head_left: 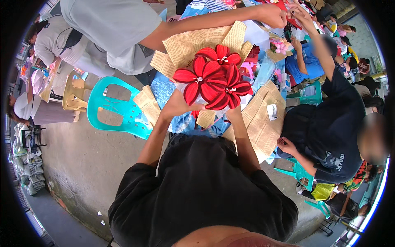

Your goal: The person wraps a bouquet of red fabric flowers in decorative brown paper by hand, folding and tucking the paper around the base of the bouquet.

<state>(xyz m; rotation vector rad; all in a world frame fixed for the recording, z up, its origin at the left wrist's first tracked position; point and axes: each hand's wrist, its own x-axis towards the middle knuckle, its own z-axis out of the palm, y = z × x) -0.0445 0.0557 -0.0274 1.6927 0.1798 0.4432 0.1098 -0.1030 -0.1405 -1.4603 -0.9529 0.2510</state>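
A bouquet of large red fuzzy-petalled flowers [199, 80] with pale stamens is held up before my chest. Printed newspaper-style wrapping paper [193, 43] fans out behind the blooms. My left hand [177, 105] is closed round the bouquet's lower left side, fingers partly behind it. On the lower right side my right hand [234, 114] grips it too, most of its fingers hidden under the petals. White wrap shows between the blooms and my hands. The stems are mostly hidden.
More printed paper sheets [263, 119] lie at the right on the blue-covered table, a small white item [272, 112] on them. A turquoise chair [117, 108] stands left. One person in grey [115, 24] reaches across the far side; another in black [321, 127] sits close right.
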